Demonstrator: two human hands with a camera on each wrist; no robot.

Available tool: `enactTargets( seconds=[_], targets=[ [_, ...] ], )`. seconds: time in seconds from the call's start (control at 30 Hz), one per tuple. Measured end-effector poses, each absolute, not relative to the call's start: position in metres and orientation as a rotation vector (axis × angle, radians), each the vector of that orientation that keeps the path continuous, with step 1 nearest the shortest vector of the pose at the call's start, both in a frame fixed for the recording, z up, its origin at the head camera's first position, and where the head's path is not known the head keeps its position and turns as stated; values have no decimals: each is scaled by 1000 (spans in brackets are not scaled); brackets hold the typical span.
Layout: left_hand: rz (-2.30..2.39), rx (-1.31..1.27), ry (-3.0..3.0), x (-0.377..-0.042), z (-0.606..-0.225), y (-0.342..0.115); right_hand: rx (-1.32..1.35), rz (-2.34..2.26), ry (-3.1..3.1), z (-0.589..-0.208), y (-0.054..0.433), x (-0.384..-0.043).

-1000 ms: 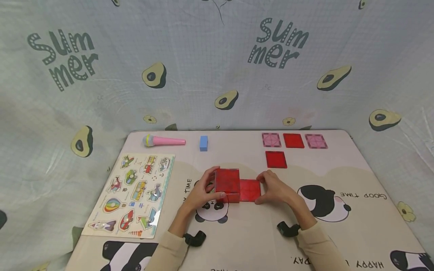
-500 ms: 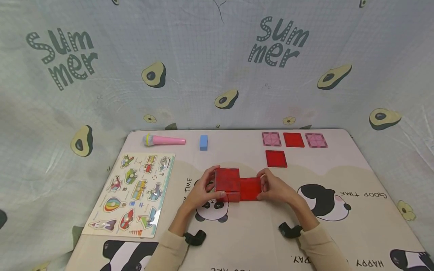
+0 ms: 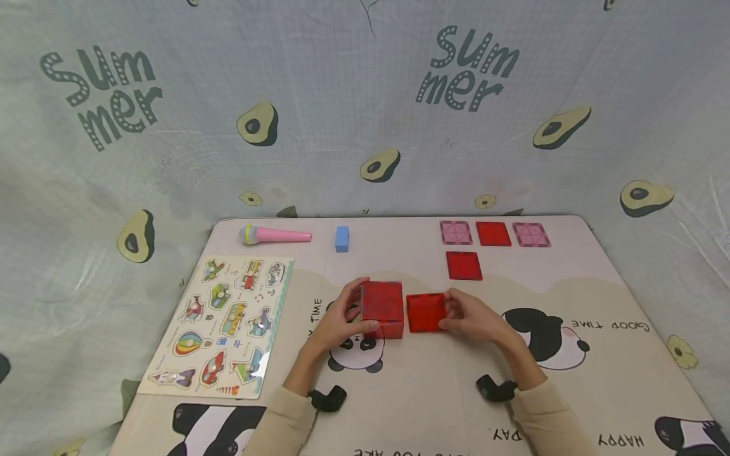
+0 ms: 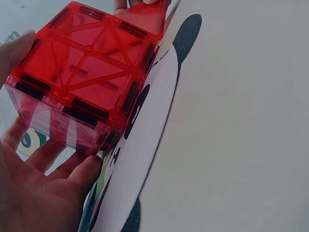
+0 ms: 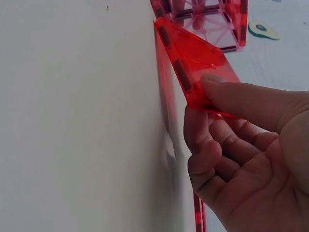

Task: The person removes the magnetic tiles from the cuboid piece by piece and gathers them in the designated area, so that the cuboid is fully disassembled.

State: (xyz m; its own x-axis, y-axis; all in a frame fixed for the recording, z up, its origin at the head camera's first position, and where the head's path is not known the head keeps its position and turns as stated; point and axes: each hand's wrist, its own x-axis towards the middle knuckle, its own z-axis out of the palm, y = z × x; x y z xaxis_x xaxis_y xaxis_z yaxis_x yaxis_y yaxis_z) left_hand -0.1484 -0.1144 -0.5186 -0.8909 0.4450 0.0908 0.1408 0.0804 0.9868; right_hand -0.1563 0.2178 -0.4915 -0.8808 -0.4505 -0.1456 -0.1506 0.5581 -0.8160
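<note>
A box of magnetic tiles [image 3: 383, 303], red on top with a pinkish side in the left wrist view, stands on the printed mat. My left hand [image 3: 342, 324] holds it from the left, thumb on the near side and fingers spread along the left side. To the right of the box, my right hand [image 3: 470, 315] pinches a single red magnetic tile [image 3: 425, 312] by its right edge. That tile is tilted and lifted off the mat, with a narrow gap between it and the box. In the right wrist view the thumb lies on top of the tile [image 5: 193, 63], fingers beneath.
Behind the right hand lie a red tile [image 3: 464, 265] and a row of pink [image 3: 455, 232], red [image 3: 493, 234] and pink [image 3: 531, 234] tiles. A puzzle board [image 3: 219, 326] is at left. A toy microphone [image 3: 276, 235] and blue block [image 3: 341, 239] lie at the back.
My right hand has taken hold of the red tile, drawn it slightly right, away from the box, and tilted it up off the mat. The left hand and the box stay put.
</note>
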Motion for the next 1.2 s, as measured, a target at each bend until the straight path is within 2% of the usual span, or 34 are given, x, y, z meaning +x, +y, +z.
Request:
enactTargets(
  seconds=[0.5,1.2],
  targets=[
    [1888,584,2126,-149,-519,-114,-164,-1369,2673,-481,238,-159],
    [1895,599,2126,-149,-520,-115,247,-1584,2892,-474,290,-175]
  ],
)
